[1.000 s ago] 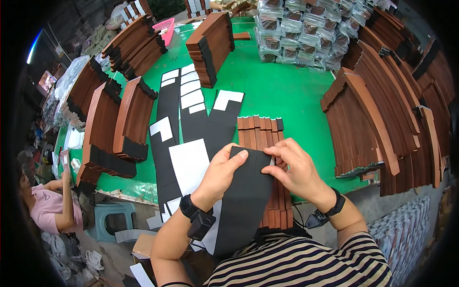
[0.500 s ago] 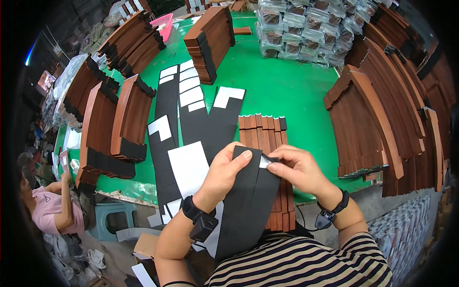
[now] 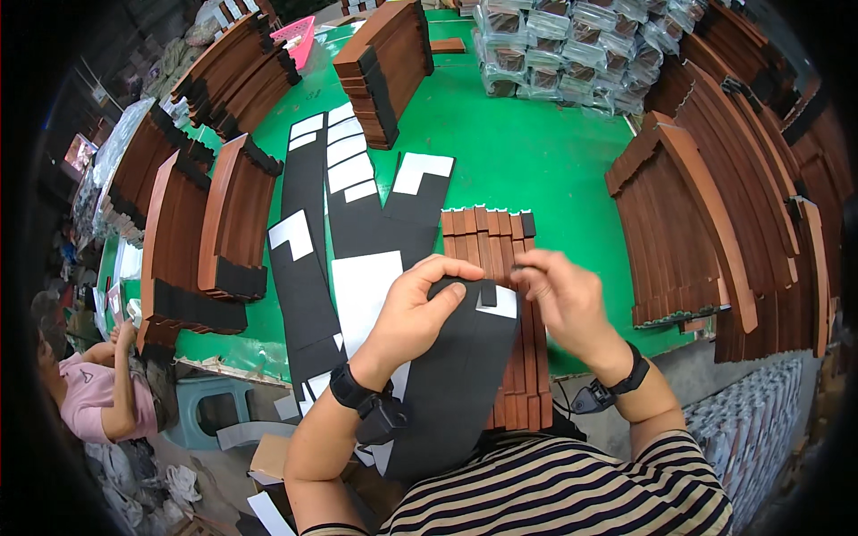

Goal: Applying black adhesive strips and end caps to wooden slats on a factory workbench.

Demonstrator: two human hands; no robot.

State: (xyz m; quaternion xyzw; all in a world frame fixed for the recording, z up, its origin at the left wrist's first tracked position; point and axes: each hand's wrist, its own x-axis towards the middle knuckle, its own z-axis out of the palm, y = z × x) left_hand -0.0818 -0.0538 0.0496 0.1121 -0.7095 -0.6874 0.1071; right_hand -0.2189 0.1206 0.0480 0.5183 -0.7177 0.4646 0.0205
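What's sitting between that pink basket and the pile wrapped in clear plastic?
In the head view: a tall brown stack and, nearer the wrapped pile, a small flat brown piece, both on the green tabletop.

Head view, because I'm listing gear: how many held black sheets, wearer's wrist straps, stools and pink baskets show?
Black sheet in the left hand: 1
Black wrist straps: 2
Teal stool: 1
Pink basket: 1
Total: 5

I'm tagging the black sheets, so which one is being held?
The black sheet nearest the striped shirt: the left hand pinches it near its top edge, while the other black sheets lie on the green table.
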